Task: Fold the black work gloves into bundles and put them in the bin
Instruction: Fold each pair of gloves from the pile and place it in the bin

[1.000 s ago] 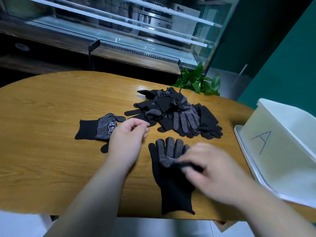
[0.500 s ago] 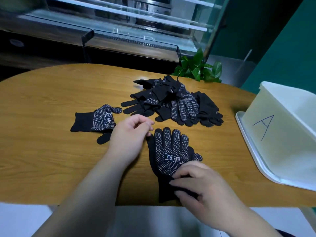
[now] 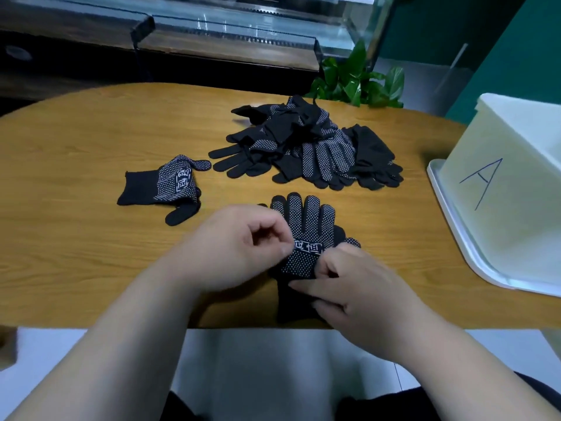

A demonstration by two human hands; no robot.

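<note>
Now left grip (image 3: 239, 247) and right grip (image 3: 358, 287) flank the pinched glove (image 3: 306, 235).

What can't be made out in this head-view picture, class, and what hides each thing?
Inside of the bin: head view, hidden by its own wall and cut off by the right edge.
Cuff of the near glove: head view, covered by the right hand.
Glove count in the pile: head view, gloves overlap.

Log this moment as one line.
step: folding glove | left hand: pinches glove's left edge | right hand: grips glove near cuff | pile: behind, untouched | bin: right
</note>
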